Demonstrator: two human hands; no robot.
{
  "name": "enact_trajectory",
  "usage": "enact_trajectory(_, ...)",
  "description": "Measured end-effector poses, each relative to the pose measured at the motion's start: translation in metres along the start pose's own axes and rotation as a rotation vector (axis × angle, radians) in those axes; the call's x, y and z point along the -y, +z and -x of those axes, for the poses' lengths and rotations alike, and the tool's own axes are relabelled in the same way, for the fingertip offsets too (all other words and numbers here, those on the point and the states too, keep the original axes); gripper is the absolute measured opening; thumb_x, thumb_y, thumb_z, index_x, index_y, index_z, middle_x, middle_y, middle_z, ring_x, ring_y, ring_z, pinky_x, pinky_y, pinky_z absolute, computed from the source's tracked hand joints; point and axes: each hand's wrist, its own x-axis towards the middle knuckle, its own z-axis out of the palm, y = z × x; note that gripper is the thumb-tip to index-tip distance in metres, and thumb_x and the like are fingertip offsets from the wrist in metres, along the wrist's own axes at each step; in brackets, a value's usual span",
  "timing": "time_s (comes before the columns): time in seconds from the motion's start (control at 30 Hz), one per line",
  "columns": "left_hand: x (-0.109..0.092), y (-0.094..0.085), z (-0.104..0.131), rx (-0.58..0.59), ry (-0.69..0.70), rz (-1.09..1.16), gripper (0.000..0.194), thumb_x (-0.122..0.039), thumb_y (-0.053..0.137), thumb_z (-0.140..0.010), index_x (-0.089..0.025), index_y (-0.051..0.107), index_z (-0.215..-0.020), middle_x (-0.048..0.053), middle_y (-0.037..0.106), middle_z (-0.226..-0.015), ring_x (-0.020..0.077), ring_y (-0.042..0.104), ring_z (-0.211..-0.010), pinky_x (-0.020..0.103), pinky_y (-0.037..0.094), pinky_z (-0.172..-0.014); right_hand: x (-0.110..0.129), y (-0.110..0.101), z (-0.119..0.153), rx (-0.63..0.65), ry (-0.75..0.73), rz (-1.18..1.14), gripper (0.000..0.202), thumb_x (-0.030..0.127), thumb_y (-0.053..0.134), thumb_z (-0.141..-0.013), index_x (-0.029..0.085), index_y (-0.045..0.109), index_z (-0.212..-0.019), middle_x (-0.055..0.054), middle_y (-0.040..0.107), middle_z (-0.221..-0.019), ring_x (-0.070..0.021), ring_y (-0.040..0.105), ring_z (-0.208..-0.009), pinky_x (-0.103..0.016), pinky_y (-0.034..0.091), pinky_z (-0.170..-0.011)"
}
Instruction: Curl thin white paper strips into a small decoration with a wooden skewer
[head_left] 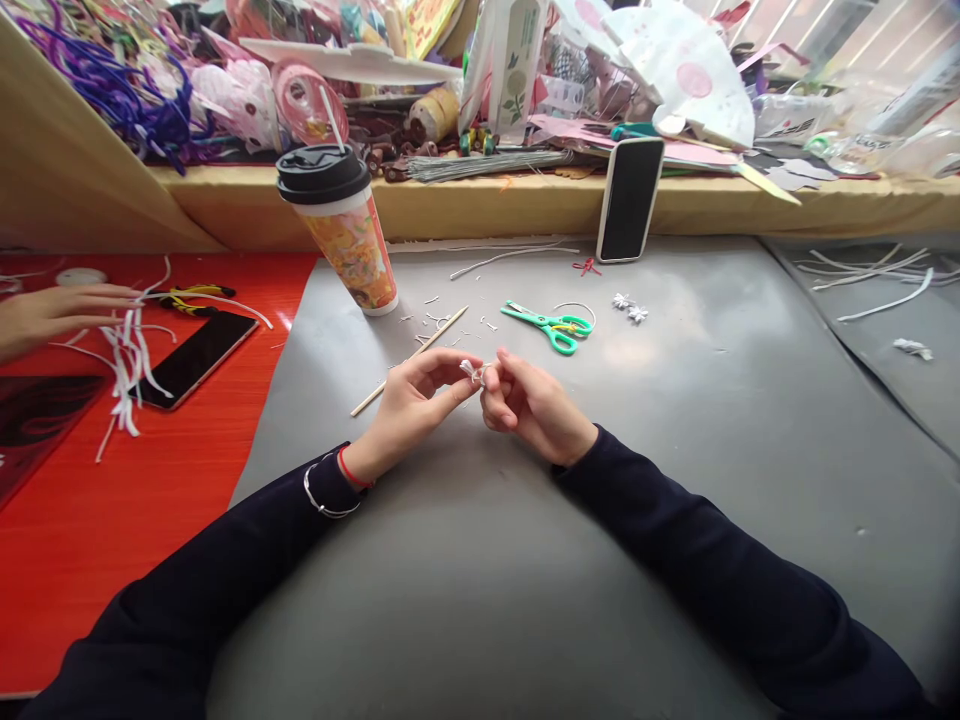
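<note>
My left hand (416, 405) pinches a small white knotted cord piece (471, 371) between thumb and fingertips. Right beside it, my right hand (536, 405) has its thumb and index finger closed on the same white cord, and the two hands nearly touch. Green-handled scissors (551, 325) lie just beyond my right hand. A pointed wooden stick (367, 400) rests on the grey mat (480, 600), partly behind my left hand. Two small white knotted flowers (628, 307) and a red knotted piece (586, 267) lie farther back.
A lidded cup (349, 245) and an upright phone (631, 200) stand at the back, below a cluttered shelf (465, 215). On the red surface (150, 560) at left, another person's hand (60, 315) is over white cords (127, 370) near a lying phone (199, 360).
</note>
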Motion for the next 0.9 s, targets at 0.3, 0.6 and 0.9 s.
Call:
enact_trajectory(0.3,0.003,-0.005,-0.007,-0.121,-0.136,0.210,0.019,-0.025,0.067,-0.072,-0.018,0.065,-0.090,0.003,0.064,-0.088,0.0084,0.055,-0.063,0.025,0.047,-0.064,-0.001,-0.008,0.000,-0.217,-0.177,0.423,0.019,0.036,0.056,-0.080,0.017,0.056,-0.077,0.006,0.047,-0.055,-0.0045,0.037,-0.047,-0.019,0.029,-0.046)
enact_trajectory(0.6,0.002,-0.001,-0.003,-0.076,-0.236,0.125,0.019,-0.024,0.062,-0.075,-0.016,0.064,-0.091,0.005,0.064,-0.086,0.0149,0.061,-0.082,0.027,0.049,-0.075,-0.010,-0.009,-0.003,-0.119,-0.211,0.702,0.027,0.041,0.059,-0.077,0.017,0.052,-0.088,-0.001,0.057,-0.079,-0.0080,0.048,-0.062,-0.023,0.039,-0.057)
enact_trajectory(0.9,0.017,-0.015,-0.013,-0.316,-0.186,0.048,0.013,-0.014,0.049,-0.075,-0.016,0.060,-0.082,0.001,0.055,-0.075,0.0089,0.053,-0.067,0.022,0.045,-0.064,-0.016,0.001,0.009,0.037,-0.365,1.442,0.030,0.041,0.066,-0.066,0.018,0.053,-0.080,-0.001,0.054,-0.074,-0.0125,0.043,-0.068,-0.027,0.036,-0.066)
